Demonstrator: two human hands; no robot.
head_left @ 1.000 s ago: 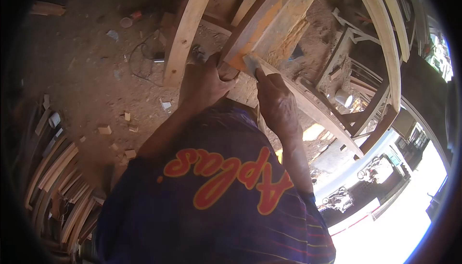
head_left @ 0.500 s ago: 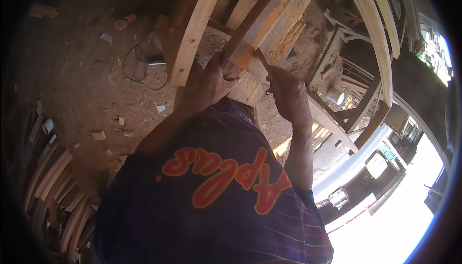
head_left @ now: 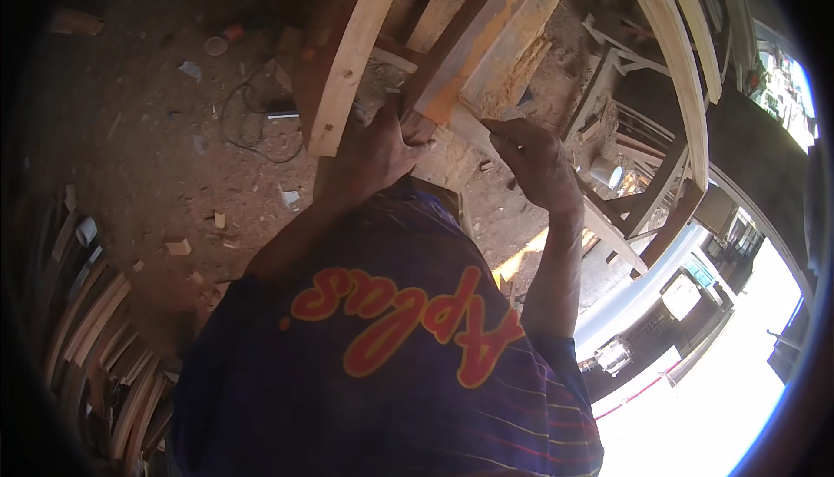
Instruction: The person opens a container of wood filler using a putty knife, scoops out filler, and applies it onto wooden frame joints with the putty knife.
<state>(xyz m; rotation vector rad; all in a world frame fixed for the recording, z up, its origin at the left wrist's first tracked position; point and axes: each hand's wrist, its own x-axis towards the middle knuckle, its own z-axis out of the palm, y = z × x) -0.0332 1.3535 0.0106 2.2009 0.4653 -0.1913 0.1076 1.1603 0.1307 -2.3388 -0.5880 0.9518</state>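
Note:
A thick wooden beam [head_left: 482,38] slants down toward me, with a streak of orange filler [head_left: 445,102] along its face and near its end. At that near end my left hand [head_left: 378,154] is closed around the wood, its thumb across the front; some fingers are hidden. To the right of the beam, my right hand [head_left: 540,162] pinches a thin flat scraper [head_left: 492,125]. Its blade points left toward the beam's edge and shows almost edge-on, so I cannot tell whether it touches.
A pale plank [head_left: 347,69] stands left of the beam. Curved wooden pieces [head_left: 678,51] and a wooden frame [head_left: 599,95] are on the right. Curved offcuts [head_left: 95,321] are stacked lower left. A cable [head_left: 228,121] and wood scraps lie on the dirt floor. A white bucket [head_left: 605,171] stands at right.
My right hand has moved right and slightly down, drawing the scraper away from the filler patch and turning its blade. My left hand stays on the beam's end.

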